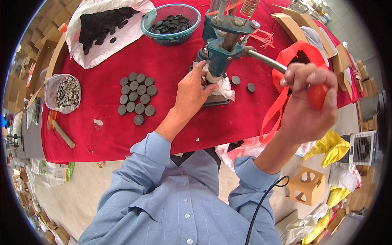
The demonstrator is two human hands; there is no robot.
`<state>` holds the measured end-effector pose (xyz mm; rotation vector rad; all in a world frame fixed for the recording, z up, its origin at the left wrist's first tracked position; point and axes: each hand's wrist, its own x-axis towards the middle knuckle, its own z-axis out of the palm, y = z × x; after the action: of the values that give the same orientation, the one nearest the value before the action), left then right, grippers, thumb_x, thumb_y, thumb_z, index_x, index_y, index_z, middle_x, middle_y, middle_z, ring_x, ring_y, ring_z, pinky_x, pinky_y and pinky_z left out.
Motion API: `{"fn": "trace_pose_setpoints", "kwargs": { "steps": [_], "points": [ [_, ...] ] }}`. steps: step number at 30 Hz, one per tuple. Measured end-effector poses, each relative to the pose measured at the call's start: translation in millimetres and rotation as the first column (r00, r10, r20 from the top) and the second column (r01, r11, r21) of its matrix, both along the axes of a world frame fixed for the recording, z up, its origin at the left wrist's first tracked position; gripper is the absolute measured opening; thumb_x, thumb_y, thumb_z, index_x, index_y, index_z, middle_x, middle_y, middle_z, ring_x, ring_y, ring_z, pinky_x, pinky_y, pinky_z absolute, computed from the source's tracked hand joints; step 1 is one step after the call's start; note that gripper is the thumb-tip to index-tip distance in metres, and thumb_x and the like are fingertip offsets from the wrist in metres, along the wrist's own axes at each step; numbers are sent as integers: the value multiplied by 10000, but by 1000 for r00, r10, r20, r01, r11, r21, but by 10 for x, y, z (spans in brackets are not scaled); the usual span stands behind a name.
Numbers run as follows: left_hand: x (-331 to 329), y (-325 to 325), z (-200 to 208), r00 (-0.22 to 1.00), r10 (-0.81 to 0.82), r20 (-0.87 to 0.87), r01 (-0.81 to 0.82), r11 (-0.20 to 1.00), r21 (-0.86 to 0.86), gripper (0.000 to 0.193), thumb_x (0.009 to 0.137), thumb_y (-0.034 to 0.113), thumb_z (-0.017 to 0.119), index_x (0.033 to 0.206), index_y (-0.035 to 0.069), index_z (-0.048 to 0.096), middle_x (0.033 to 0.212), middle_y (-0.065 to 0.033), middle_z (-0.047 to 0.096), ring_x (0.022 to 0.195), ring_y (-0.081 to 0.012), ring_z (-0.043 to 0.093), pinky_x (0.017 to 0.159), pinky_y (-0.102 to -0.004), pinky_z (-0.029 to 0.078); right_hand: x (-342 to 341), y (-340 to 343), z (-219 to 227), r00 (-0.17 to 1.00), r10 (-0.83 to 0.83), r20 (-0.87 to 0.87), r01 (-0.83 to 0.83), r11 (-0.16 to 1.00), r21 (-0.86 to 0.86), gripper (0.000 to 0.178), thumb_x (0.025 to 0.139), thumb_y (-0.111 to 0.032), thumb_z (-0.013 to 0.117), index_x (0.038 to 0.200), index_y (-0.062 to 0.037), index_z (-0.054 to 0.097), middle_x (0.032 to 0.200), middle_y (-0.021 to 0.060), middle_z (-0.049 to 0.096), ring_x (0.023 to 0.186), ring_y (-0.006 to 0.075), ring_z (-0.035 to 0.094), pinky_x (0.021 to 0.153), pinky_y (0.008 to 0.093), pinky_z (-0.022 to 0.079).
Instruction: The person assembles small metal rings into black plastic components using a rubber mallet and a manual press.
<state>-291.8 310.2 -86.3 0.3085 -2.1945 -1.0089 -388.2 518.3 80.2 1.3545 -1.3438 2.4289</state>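
Note:
A dark green hand press (pixel 222 51) stands on the red-covered table. My right hand (pixel 302 108) is wrapped round the end of its metal lever (pixel 267 60), with the red knob (pixel 317 96) showing between the fingers. At the foot of the press, my left hand (pixel 190 93) closes thumb and fingers about a pale round part (pixel 212 77) beneath the ram; what lies between the fingertips is hidden. White plastic sheeting (pixel 226 90) covers part of the press base. Several dark round discs (pixel 139 108) lie grouped left of my left hand, and two more discs (pixel 235 80) sit right of the press.
Behind are a blue-tinted bowl (pixel 171 39) of black discs and an open white sack (pixel 87 59) of black pieces. At left, a clear tub (pixel 49 93) holds small metal rings, near a wooden-handled hammer (pixel 63 134). A red strap (pixel 275 108) hangs by my right wrist.

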Motion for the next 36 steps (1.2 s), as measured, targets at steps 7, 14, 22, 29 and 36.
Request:
{"fn": "trace_pose_setpoints", "kwargs": {
  "steps": [7,14,22,29,36],
  "points": [
    [197,-77,56,1000,8,-30,-4,992,129,692,818,118,937,1404,8,586,1147,-171,755,863,-295,746,736,-409,615,280,177,-623,994,-69,-83,66,997,-37,487,1082,-499,519,1004,-22,574,851,182,573,910,393,619,819,517,544],
    [1351,-471,103,973,152,171,-68,906,-417,326,871,125,856,1173,64,750,1133,-81,727,1045,-303,682,898,-442,546,464,309,-1062,994,-96,-46,95,995,-16,443,1061,-492,576,1019,-53,612,1001,191,617,1225,418,580,990,581,556],
    [1854,-485,35,940,184,287,-49,906,-421,442,861,39,826,1296,73,758,1250,-102,700,1052,-306,633,885,-413,532,413,222,-1030,987,-141,-79,134,987,-91,480,1069,-523,548,991,-51,583,901,179,605,1053,395,630,859,550,564],
    [1630,-413,0,957,172,234,-144,981,-134,686,855,142,900,1464,7,614,1069,-111,766,739,-227,680,730,-386,579,414,243,-953,999,-50,-22,49,998,-28,454,1051,-494,569,1068,-41,597,963,167,570,1185,393,576,922,550,550],
    [510,-163,116,995,23,99,-9,990,-141,807,858,156,905,1539,6,499,1113,-144,775,846,-295,749,754,-423,599,61,76,-156,1000,-26,-6,26,999,32,550,1081,-525,519,1025,19,579,862,170,570,898,334,620,774,448,570]
  ]
}}
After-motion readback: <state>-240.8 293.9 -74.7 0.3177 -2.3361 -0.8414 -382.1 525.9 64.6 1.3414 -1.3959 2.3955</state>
